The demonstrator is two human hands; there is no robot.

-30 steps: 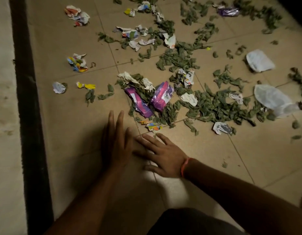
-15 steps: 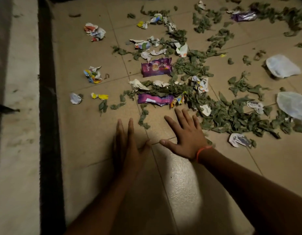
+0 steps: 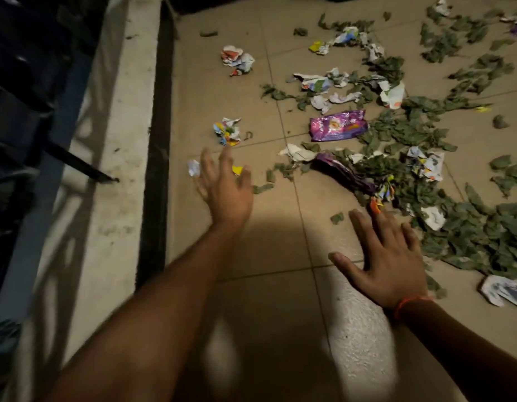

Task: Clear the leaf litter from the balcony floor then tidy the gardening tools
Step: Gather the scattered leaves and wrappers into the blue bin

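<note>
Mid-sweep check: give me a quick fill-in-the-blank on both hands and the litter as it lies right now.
1. The right hand wears an orange band on its ____.
2. The flat wrapper beyond the hands is mostly ____ in colour.
3. The left hand reaches out with its fingers ____, holding nothing.
4. Most of the green leaves lie on the person's ____ side.

Missing words: wrist; purple; spread; right

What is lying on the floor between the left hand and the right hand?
In the head view, mostly bare floor tile separates the left hand from the right hand. Only one small leaf scrap lies there, near the right fingertips.
</note>
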